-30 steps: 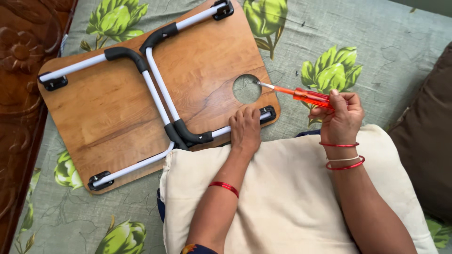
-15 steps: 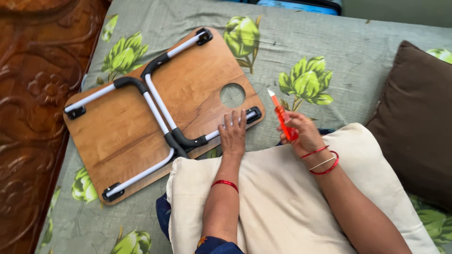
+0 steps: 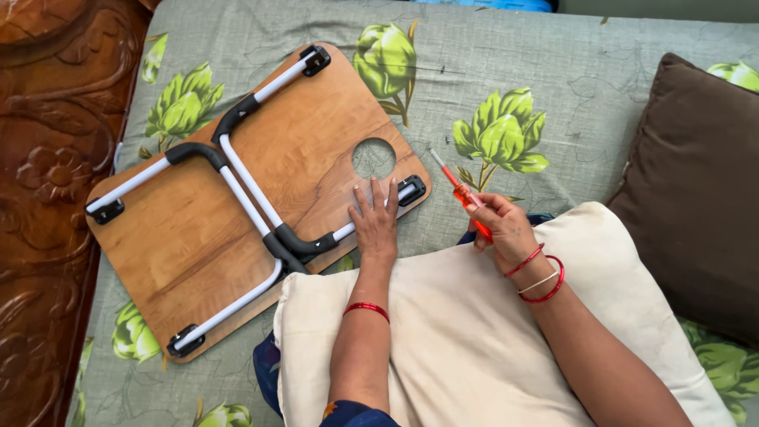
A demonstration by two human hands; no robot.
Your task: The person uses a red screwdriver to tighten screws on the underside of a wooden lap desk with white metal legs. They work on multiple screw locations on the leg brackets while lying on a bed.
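Observation:
A wooden lap table [image 3: 182, 237] lies upside down on the bed, its white folding legs [image 3: 237, 182] with black joints folded flat against it. A round hole [image 3: 373, 158] is cut near its right edge. My left hand [image 3: 376, 223] rests flat on the table's right end, over a white leg tube. My right hand [image 3: 500, 228] holds an orange-handled screwdriver [image 3: 460, 192], its metal tip pointing up-left, just off the table's right corner. Red bangles circle both wrists.
A cream pillow [image 3: 474, 340] lies across my lap. A brown cushion [image 3: 696, 190] sits at the right. The grey bedsheet [image 3: 553, 71] has green flower prints. A carved wooden headboard [image 3: 39, 158] runs along the left.
My right hand has drawn the screwdriver away from the table's hole, back toward the pillow. The view has widened; my left hand stays on the table's right end.

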